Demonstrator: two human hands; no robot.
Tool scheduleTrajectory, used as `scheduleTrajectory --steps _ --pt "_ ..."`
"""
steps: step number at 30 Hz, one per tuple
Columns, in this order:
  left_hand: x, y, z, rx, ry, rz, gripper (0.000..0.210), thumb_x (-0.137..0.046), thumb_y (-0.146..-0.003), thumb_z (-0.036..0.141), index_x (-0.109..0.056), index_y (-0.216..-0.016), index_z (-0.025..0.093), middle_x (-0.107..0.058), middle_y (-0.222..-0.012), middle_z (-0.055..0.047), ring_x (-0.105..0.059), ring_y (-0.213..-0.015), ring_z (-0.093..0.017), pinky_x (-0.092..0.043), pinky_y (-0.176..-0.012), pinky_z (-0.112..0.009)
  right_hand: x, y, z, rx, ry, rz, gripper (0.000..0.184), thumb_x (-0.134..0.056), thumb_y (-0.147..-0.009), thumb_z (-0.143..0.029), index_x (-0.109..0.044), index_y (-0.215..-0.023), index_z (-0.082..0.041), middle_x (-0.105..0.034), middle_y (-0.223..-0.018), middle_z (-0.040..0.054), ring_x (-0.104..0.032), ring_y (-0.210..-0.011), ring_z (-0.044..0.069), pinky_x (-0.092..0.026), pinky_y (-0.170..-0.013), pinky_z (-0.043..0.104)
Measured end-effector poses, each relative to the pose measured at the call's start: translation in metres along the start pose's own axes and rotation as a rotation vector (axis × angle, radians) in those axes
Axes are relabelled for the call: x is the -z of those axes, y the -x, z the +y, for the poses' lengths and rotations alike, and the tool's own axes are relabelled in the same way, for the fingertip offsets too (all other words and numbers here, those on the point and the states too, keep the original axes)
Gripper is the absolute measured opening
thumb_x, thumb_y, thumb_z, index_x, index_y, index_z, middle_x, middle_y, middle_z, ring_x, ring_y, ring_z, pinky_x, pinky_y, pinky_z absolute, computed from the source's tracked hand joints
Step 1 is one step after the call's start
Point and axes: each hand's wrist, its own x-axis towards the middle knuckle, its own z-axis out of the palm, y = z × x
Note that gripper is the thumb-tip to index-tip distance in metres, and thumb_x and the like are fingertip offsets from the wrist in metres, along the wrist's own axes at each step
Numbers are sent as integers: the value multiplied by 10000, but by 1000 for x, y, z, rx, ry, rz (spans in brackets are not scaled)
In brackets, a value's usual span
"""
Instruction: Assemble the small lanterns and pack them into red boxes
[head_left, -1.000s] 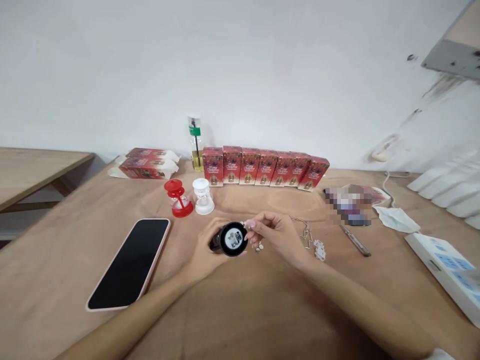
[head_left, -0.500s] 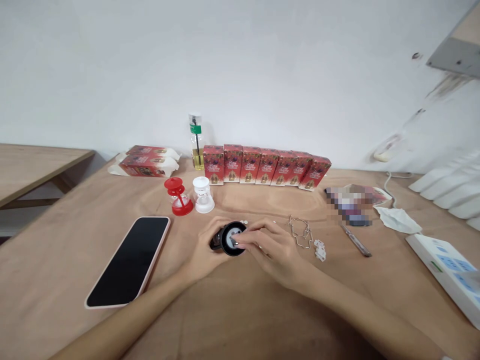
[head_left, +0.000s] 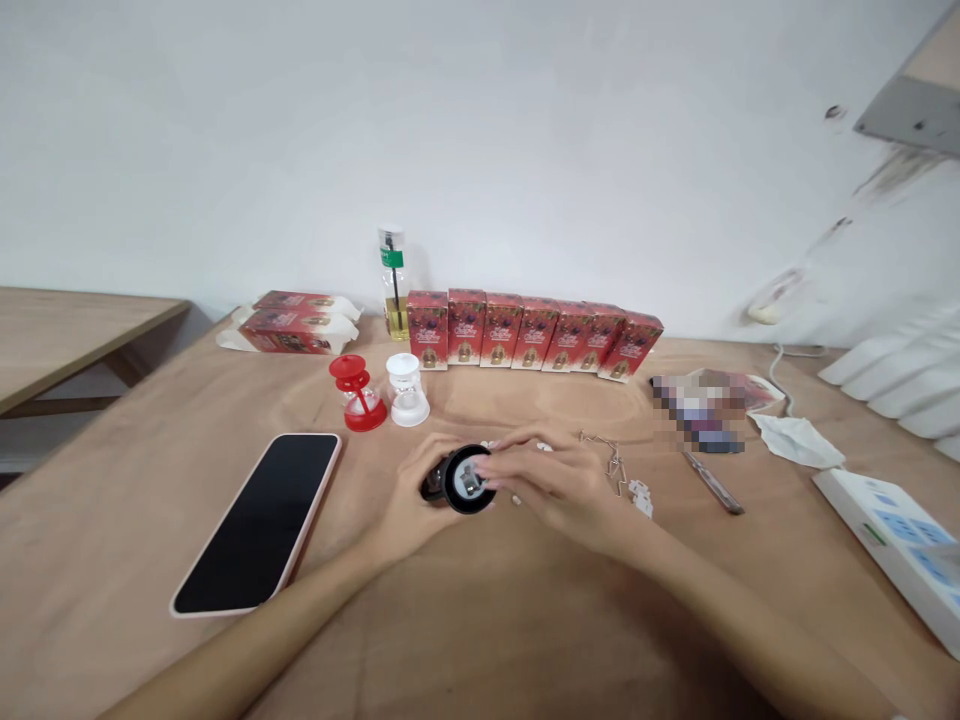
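Black lantern (head_left: 459, 487) in left hand (head_left: 411, 505), right (head_left: 561, 487) touching

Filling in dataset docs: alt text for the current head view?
A person's left hand holds a black piece with its round open end toward the camera, the right hand at that opening, over a brown table. Beyond stand a red lantern, a white lantern and a row of red boxes; a phone lies at left.

Upright red boxes (head_left: 533, 335), far: 7. Lying red boxes (head_left: 286, 331), far left: 2. Bottle (head_left: 394, 290), far: 1. Lanterns, left: 1 red lantern (head_left: 360, 398), 1 white lantern (head_left: 407, 393). Black-rimmed piece (head_left: 463, 482): 1. Phone (head_left: 259, 525), near left: 1.
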Motion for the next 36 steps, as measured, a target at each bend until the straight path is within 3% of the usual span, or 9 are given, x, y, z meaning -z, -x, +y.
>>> scheduleTrajectory --steps 4,8,10,13,24,28,33,36 --pt "1 -2 5 43 -16 27 438 -807 -632 304 -583 -986 177 -653 -944 -66 -625 -885 -216 -507 -783 -339 18 -8 15 -221 43 -11 98 -604 -842 -122 -660 -880 -193 -726 -838 37 -641 -795 142 -524 -705 267" --pt "2 -3 8 58 -31 23 420 -800 -640 316 -590 -975 173 -654 -925 -65 -626 -865 -211 -511 -767 -337 20 -4 39 -512 177 -343 81 -684 -743 -108 -658 -738 -185 -710 -743 31 -638 -756 176 -466 -644 267" --pt "2 -3 7 60 -27 20 416 -799 -641 310 -589 -972 173 -651 -921 -63 -625 -861 -210 -512 -756 -331 16 2 48 -589 164 -515 115 -659 -725 -65 -672 -717 -179 -706 -726 37 -632 -734 175 -436 -631 256" --pt "2 -2 6 67 -22 16 416 -800 -640 297 -586 -974 175 -648 -936 -65 -624 -876 -212 -512 -764 -331 8 9 56 -599 32 -653 199 -578 -730 -14 -690 -753 -176 -713 -754 28 -623 -707 152 -407 -619 234" --pt "2 -3 8 52 -31 6 428 -805 -633 279 -579 -981 173 -646 -945 -65 -621 -892 -212 -508 -779 -326 3 15 69 -628 -57 -724 145 -567 -743 -36 -649 -749 -156 -645 -705 4 -553 -639 117 -372 -588 214" --pt "2 -3 8 64 -30 6 417 -799 -638 293 -585 -976 174 -652 -941 -70 -626 -893 -224 -511 -776 -336 5 11 64 -572 1 -612 141 -574 -773 -35 -632 -729 -156 -647 -762 21 -571 -725 133 -407 -666 238" --pt "2 -3 7 50 -16 9 418 -801 -639 292 -585 -978 177 -647 -944 -70 -626 -892 -220 -513 -776 -336 1 4 34 -449 -23 -100 59 -589 -859 -187 -608 -805 -174 -639 -791 26 -582 -742 137 -455 -689 261" --pt "1 -3 5 42 -23 12 429 -799 -639 303 -585 -991 185 -650 -946 -68 -627 -889 -221 -513 -771 -341 -4 2 10 -277 -50 35 71 -562 -888 -212 -610 -843 -187 -659 -782 23 -598 -739 134 -465 -679 262"
